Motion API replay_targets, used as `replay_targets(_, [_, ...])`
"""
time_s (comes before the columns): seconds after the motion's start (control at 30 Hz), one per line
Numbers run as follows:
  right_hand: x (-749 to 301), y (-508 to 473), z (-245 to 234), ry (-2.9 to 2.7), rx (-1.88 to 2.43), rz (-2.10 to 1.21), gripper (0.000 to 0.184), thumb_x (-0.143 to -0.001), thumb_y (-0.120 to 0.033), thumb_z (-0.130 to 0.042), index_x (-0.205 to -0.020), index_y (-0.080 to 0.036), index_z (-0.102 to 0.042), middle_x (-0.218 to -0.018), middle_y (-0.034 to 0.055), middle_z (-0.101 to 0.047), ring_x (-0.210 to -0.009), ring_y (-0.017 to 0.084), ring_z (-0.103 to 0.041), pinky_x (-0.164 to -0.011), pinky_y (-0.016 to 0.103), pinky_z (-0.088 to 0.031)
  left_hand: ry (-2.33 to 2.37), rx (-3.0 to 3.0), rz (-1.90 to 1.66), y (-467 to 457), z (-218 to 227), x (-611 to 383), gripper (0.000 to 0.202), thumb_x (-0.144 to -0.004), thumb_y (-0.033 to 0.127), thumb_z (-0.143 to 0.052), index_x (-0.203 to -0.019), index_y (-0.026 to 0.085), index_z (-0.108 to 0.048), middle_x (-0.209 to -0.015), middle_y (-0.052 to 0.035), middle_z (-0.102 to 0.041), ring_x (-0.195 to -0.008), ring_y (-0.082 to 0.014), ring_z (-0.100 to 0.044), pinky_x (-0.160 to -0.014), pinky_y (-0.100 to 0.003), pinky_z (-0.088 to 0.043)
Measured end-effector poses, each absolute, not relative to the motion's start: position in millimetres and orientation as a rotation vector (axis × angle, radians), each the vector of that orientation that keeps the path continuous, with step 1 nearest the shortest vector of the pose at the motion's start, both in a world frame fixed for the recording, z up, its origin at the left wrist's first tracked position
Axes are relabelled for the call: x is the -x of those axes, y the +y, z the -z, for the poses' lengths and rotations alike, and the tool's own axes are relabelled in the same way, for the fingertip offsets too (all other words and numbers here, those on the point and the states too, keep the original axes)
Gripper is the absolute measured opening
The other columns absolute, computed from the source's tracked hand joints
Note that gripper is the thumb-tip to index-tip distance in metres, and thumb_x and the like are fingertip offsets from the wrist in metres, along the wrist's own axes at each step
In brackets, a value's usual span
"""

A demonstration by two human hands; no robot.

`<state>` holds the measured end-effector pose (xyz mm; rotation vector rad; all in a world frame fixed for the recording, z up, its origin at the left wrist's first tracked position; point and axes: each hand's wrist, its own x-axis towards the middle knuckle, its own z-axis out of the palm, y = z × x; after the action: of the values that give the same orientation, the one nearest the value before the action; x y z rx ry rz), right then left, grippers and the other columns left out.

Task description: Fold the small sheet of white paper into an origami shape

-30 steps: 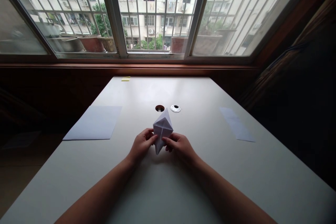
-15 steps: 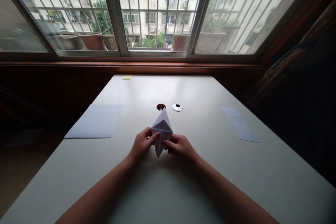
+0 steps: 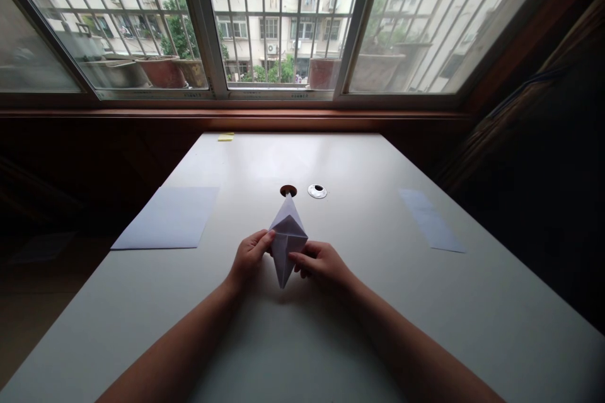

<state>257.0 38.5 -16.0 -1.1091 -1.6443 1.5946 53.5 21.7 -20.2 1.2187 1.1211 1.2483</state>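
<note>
A folded sheet of white paper (image 3: 288,225), kite-shaped with pointed ends and a triangular flap across its middle, is held between both hands above the table (image 3: 302,340). My left hand (image 3: 250,254) pinches its left corner, thumb on top and fingers behind. My right hand (image 3: 321,260) grips the lower right edge, the thumb on the front layer and the other fingers curled beneath. One tip of the paper points away from me toward the cable hole (image 3: 288,191); the other points toward me.
White paper sheets (image 3: 165,219) lie at the table's left edge, and a narrow paper strip (image 3: 431,219) on the right. A round grommet cover (image 3: 317,191) sits beside the hole. A yellow sticky note (image 3: 225,136) is at the far edge, before the barred window (image 3: 278,97).
My left thumb has shifted from the middle of the folded paper out to its left corner. The near half of the paper now shows wider. The right hand keeps its grip.
</note>
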Motion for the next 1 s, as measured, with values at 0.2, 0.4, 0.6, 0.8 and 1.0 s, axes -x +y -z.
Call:
replay_targets(0.2, [-257.7,39.0,19.0,-1.616,1.104,-1.619,0.042,-0.077,-0.055,-0.073,-0.082,-0.014,-0.071,-0.067,0.0037,-0.068,-0.055,0.012,-0.060,-0.053,0.023,-0.045,1.077,-1.198,-1.258,22.2,22.5,-53.6,0.040,-0.092,0.049,-0.054,-0.071,0.015,-0.057,-0.066,-0.0007,-0.052,-0.064,-0.0142,-0.051,-0.064,-0.026,-0.045])
replay_targets(0.4, [-259.2,39.3,20.4,-1.592,1.090,-1.626,0.043,-0.076,-0.056,-0.073,-0.081,-0.014,-0.071,-0.065,0.0034,-0.067,-0.055,0.012,-0.059,-0.053,0.024,-0.045,1.053,-1.160,-1.279,22.8,22.5,-56.2,0.044,-0.092,0.054,-0.050,-0.071,0.015,-0.053,-0.067,-0.0014,-0.052,-0.063,-0.0149,-0.052,-0.061,-0.027,-0.045])
replay_targets(0.6, [-257.9,38.8,18.4,-1.536,1.089,-1.626,0.041,-0.076,-0.055,-0.073,-0.082,-0.014,-0.071,-0.066,0.0032,-0.067,-0.055,0.012,-0.059,-0.053,0.024,-0.045,1.122,-1.300,-1.193,21.9,22.0,-52.7,0.049,-0.094,0.056,-0.048,-0.069,0.015,-0.057,-0.061,-0.0008,-0.054,-0.057,-0.0129,-0.050,-0.057,-0.025,-0.040])
replay_targets(0.8, [-258.1,39.2,16.6,-1.464,1.072,-1.601,0.039,-0.077,-0.052,-0.074,-0.078,-0.014,-0.068,-0.065,0.0028,-0.066,-0.054,0.012,-0.059,-0.053,0.025,-0.044,1.167,-1.511,-0.884,19.1,14.9,-52.4,0.037,-0.082,0.049,-0.070,-0.085,0.013,-0.071,-0.070,-0.0037,-0.065,-0.061,-0.0141,-0.055,-0.056,-0.023,-0.039])
replay_targets(1.0, [-258.2,38.8,16.8,-1.456,1.075,-1.598,0.038,-0.078,-0.051,-0.073,-0.078,-0.014,-0.068,-0.064,0.0022,-0.065,-0.053,0.012,-0.058,-0.053,0.024,-0.044,1.082,-1.430,-0.861,19.8,17.3,-52.1,0.039,-0.085,0.050,-0.066,-0.086,0.012,-0.072,-0.069,-0.0047,-0.065,-0.060,-0.0150,-0.057,-0.055,-0.024,-0.042])
